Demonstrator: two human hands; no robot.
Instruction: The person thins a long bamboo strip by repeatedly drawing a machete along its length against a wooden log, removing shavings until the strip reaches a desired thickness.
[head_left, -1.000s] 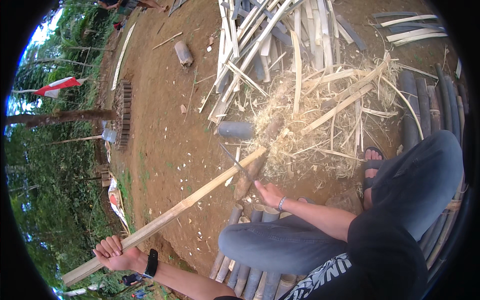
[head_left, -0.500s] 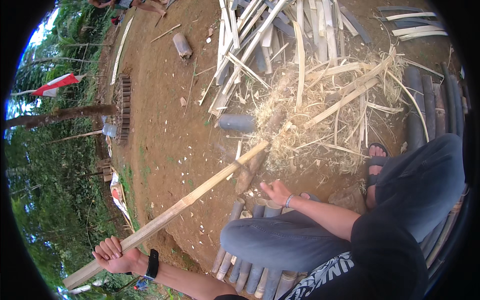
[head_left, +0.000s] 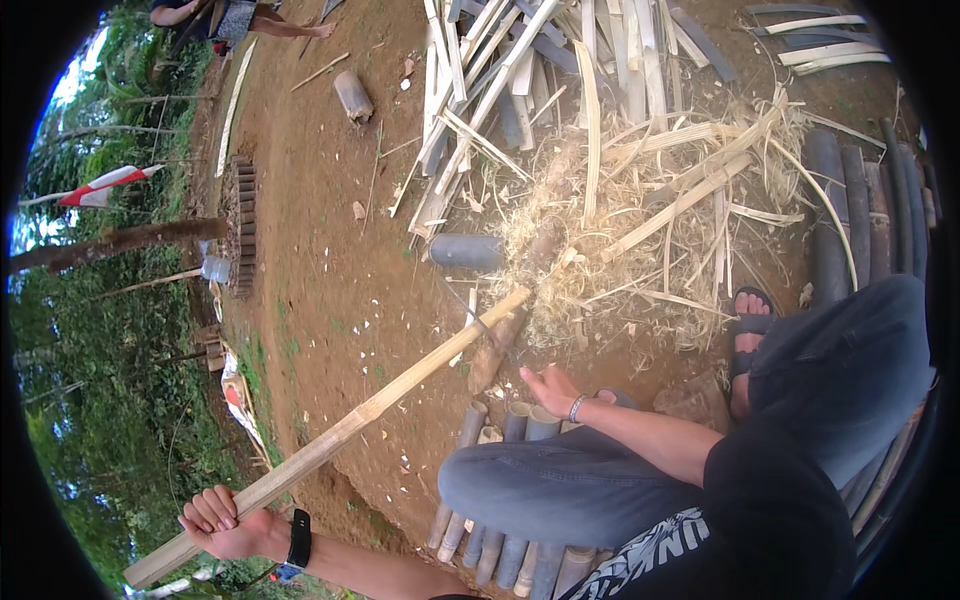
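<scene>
My left hand [head_left: 225, 522], at the lower left, is closed round a long split bamboo strip [head_left: 365, 412]. The strip slants up and right, its far end touching or just over a log [head_left: 497, 352] on the ground. My right hand [head_left: 552, 390] is closed in front of my knee. From it a thin, dark knife blade [head_left: 485, 325] points up and left, crossing the strip near its far end. The blade is slightly blurred, and the handle is hidden in my fingers. Pale bamboo shavings [head_left: 560, 315] lie heaped just beyond the strip's end.
A pile of split bamboo strips [head_left: 500, 80] lies at the far middle. A dark bamboo piece [head_left: 466, 251] rests beside the shavings. Bamboo poles [head_left: 826, 200] line the right side, and cut bamboo lengths [head_left: 515, 420] sit under my leg. Another person [head_left: 235, 20] is at the far left.
The knife blade shows more clearly across the strip, while the strip has barely shifted. At the far left, more of the other person has come into view.
</scene>
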